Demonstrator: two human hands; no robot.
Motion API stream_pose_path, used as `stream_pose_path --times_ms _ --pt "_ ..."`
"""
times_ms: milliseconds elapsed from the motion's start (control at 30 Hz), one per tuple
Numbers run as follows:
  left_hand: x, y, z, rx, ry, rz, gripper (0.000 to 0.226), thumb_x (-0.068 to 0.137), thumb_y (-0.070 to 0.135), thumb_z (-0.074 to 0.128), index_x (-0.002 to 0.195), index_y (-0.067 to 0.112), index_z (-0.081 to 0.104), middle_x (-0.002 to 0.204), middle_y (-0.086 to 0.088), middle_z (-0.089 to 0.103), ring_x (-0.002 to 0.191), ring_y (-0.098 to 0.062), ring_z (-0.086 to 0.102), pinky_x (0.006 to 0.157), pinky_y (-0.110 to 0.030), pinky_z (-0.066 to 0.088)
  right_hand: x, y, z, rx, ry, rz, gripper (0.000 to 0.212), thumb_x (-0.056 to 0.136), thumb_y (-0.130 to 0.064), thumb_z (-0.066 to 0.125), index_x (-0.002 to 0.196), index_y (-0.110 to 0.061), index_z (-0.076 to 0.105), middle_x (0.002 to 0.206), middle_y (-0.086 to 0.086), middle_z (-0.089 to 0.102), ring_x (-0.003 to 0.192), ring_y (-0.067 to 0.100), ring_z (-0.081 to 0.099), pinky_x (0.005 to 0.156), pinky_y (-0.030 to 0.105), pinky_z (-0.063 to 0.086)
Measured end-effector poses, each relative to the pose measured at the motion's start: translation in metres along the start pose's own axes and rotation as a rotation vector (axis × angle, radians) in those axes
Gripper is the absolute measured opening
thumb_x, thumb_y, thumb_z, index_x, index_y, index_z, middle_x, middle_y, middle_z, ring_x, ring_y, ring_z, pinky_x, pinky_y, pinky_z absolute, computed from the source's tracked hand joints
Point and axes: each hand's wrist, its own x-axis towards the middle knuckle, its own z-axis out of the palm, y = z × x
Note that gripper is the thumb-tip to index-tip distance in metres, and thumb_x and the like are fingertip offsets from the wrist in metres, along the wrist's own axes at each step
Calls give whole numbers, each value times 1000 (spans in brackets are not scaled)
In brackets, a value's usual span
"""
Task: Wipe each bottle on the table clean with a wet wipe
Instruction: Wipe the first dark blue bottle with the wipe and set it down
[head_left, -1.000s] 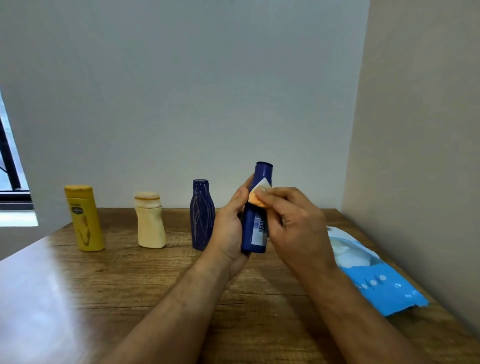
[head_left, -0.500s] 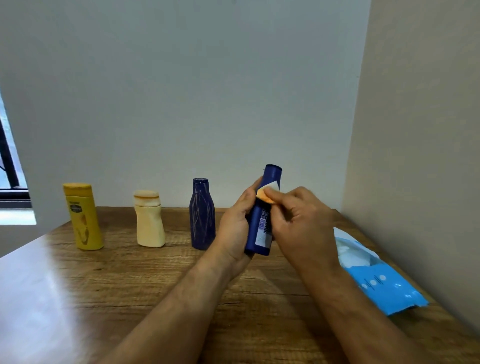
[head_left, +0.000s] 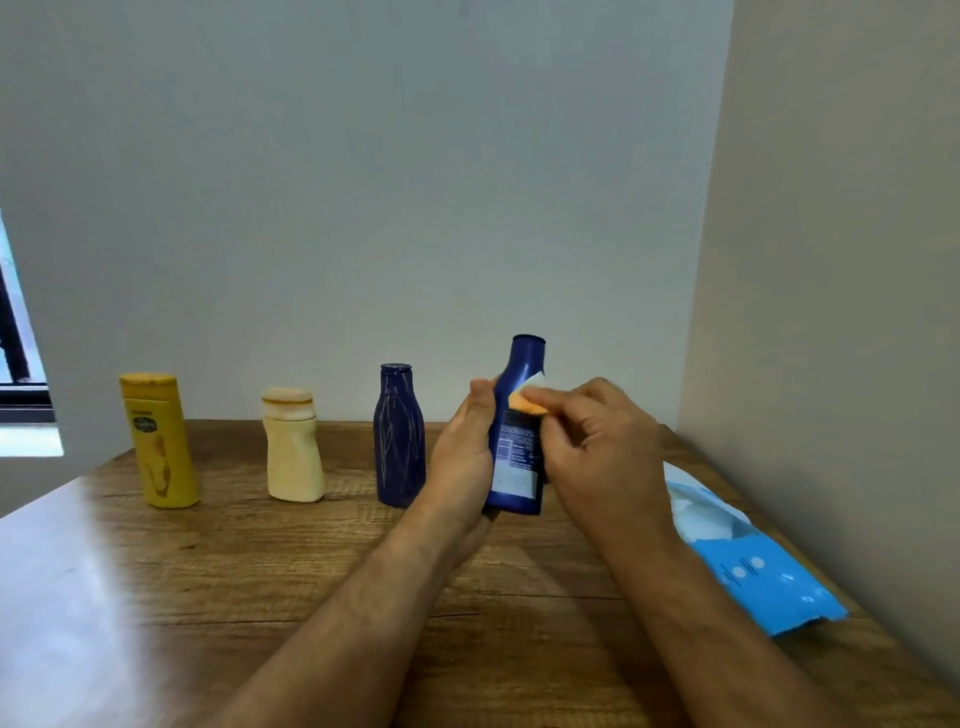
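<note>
Now we grip the blue bottle (head_left: 514, 467) in our left hand (head_left: 462, 457) | our right hand (head_left: 597, 452) pinches the wipe (head_left: 527, 397) against its shoulder | held above the desk (head_left: 260, 571) near its back edge

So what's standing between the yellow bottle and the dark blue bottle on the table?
In the head view, only the squat cream plastic bottle stands between the yellow bottle and the standing dark blue bottle, apart from both.
</note>
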Motion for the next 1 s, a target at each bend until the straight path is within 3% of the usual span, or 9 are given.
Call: stream_pose_path --times_ms 67,133,233,433,600,700,800,900,1000 --pt "-2 -2 0 -9 -85 5 52 95 51 51 130 15 60 111 -17 69 94 -29 66 78 -44 57 5 2 -3 62 55 46 26 90 -7 66 107 -24 76 85 -6 63 81 1 60 73 2 42" --pt "-2 -2 -1 -70 -142 45 38 98 31 56 132 15 59 110 -14 68 93 -25 66 74 -42 56 8 3 -4 101 80 56 25 87 -5 68 103 -24 77 87 -6 68 84 2 62 74 3 43" --pt "-1 1 -4 -153 -104 51 40 93 9 51 132 15 59 105 -13 70 86 -23 68 66 -35 58 5 3 -6 143 -20 74 20 79 -3 74 90 -19 80 80 -5 68 77 8 62 66 7 46" --pt "5 2 -7 -76 79 65 32 101 11 50 129 24 60 106 -8 77 89 -26 72 81 -44 58 -1 3 -3 94 -195 58 18 76 -21 72 92 -19 80 79 -11 64 73 5 61 62 7 47" --pt "-2 -7 -3 74 -15 -21 29 105 20 42 125 22 62 100 -11 74 72 -21 69 60 -37 56 3 0 -1 5 21 109 20 92 -17 68 109 -24 76 82 -5 59 72 -1 54 68 -1 40" --pt "-3 -10 1 -11 -26 -66 31 103 20 42 127 15 62 94 -9 72 69 -19 67 60 -37 54 8 1 -4 34 61 144 20 90 -13 69 107 -21 77 82 -3 61 72 -1 55 69 -3 38" --pt "0 -7 0 -135 38 -59 31 103 17 42 127 14 61 103 -12 74 84 -24 70 73 -42 56 4 0 -6 51 -109 110 20 83 -8 73 97 -20 80 76 -10 61 71 3 58 64 3 42" --pt "5 -3 -6 -217 139 -38 31 104 17 43 129 15 61 99 -13 72 79 -24 66 72 -39 54 0 -2 -9 142 -319 77 19 77 -6 76 88 -19 82 71 -16 60 71 3 60 58 7 43" --pt "9 -3 -7 -218 196 -57 33 105 20 43 133 13 59 96 -13 68 74 -23 62 70 -37 51 2 -2 -12 214 -381 88 15 74 -7 77 85 -16 82 66 -17 60 65 2 60 56 7 43"
